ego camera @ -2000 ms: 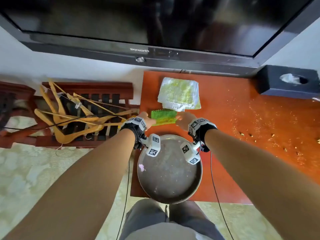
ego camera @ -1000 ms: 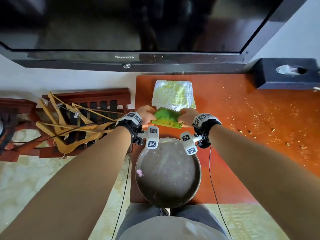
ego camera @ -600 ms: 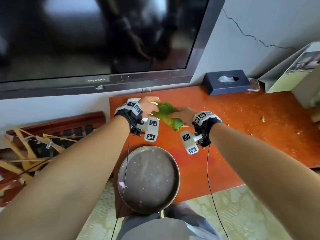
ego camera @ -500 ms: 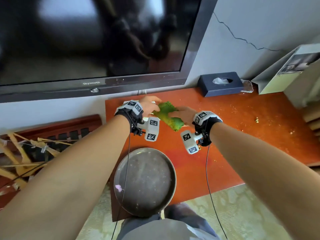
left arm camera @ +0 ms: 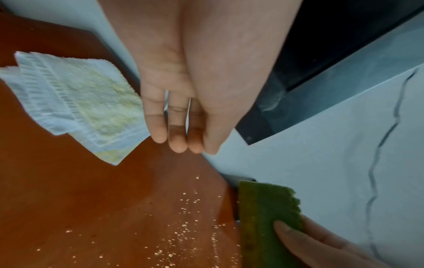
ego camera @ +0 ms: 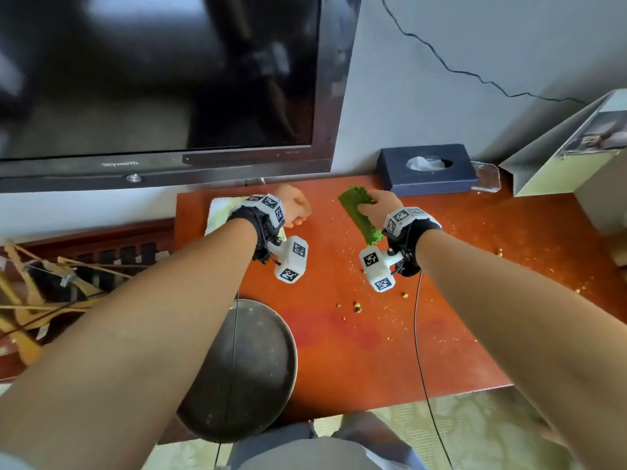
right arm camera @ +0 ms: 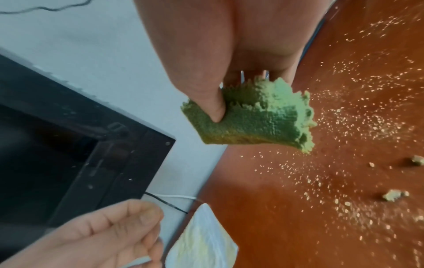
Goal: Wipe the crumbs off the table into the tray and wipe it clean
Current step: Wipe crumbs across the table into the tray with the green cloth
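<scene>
Green cloth [ego camera: 359, 215] is pinched by the right hand [ego camera: 381, 206]; crumbs [ego camera: 356, 307] lie nearer-right; left hand [ego camera: 295, 206] hangs loosely curled, empty.

Black television [ego camera: 159, 79] on wall, dark tissue box [ego camera: 425, 169], wooden hangers [ego camera: 40, 293] left

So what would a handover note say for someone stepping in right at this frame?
Right hand grips the green cloth, lifted off the table near the back.
Left hand holds nothing, fingers loosely curled.
Tray sits at the table's near left edge.
Folded white towel lies at the back left corner, unused.
Done: cloth picked up.
Left: crumbs still scattered; sweep them into the tray, then wipe.
</scene>
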### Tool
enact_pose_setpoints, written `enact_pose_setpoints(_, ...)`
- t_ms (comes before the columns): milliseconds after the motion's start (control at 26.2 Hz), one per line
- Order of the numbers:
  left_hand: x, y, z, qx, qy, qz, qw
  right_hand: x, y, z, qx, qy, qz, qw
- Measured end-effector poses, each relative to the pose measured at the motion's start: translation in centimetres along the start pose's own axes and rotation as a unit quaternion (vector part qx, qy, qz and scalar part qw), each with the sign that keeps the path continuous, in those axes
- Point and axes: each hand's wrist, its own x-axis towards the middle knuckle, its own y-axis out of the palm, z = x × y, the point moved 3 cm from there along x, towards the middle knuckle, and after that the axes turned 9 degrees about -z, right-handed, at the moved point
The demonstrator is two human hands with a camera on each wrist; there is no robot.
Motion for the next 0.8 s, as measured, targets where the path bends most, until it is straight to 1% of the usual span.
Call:
enact_pose_setpoints(76, 0.8, 1.2, 0.4, 0.033, -0.011, -0.033, 0.999, 2.0, -0.5, -1.6, -0.016, 0.003, -0.001, 1.0)
enact_pose_setpoints(190, 1.9, 3.6, 1.1, 0.082, -0.062, -0.083, 0.991, 5.2, -0.4, -4.6, -0.052, 0.0, 0.028, 0.998)
enact_pose_setpoints(267, 2.1, 4.5, 1.3, 0.106, -0.072, -0.099, 0.987, 6.7, -0.1, -5.6, -0.061, 0.0, 0.043, 0.997)
enact_pose_setpoints(419, 2.8, 5.6, 1.4, 0.142, -0.078, -0.115, 0.98, 9.1, 1.0, -6.3, -0.057, -0.007, 0.051, 0.997)
enact_pose_setpoints(457, 3.3, 6.0, 1.7, 0.157, -0.08, -0.11, 0.978, 9.6, 1.5, -6.5, -0.043, -0.006, 0.051, 0.998)
enact_pose_setpoints(533, 4.1, 6.6, 2.2, 0.196, -0.072, -0.091, 0.974, 10.5, 2.0, -6.5, -0.031, -0.017, 0.025, 0.999)
enact_pose_setpoints(648, 5.5, 7.3, 2.8, 0.229, -0.067, -0.062, 0.969, 12.4, 2.0, -6.8, -0.073, -0.036, -0.029, 0.996)
enact_pose_setpoints(724, 7.1, 8.0, 3.6, 0.242, -0.069, -0.031, 0.967, 14.1, 2.4, -6.8, -0.087, -0.032, -0.046, 0.995)
enact_pose_setpoints(800, 8.4, 8.6, 3.9, 0.273, -0.059, -0.014, 0.96, 15.3, 2.7, -6.7, -0.092, -0.046, -0.057, 0.993)
